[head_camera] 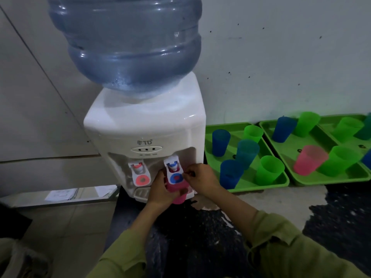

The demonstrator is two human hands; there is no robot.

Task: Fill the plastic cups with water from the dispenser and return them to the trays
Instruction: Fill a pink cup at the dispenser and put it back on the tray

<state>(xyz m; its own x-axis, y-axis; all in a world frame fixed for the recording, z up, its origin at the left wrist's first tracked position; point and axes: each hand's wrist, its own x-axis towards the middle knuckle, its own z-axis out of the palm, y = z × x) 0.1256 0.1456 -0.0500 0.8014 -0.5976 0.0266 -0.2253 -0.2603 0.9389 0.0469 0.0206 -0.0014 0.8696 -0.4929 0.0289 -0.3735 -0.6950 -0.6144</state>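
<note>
Dim counter (261, 197), gripped pink cup (178, 198) (rim hidden)

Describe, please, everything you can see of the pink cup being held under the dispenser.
The pink cup looks like translucent plastic, tapered and about upright, with its mouth tucked under the blue tap of the white dispenser. The left hand grips its left side. The right hand pinches the tap's lever just above it. The lever hides the rim, so the water level cannot be told.
</note>
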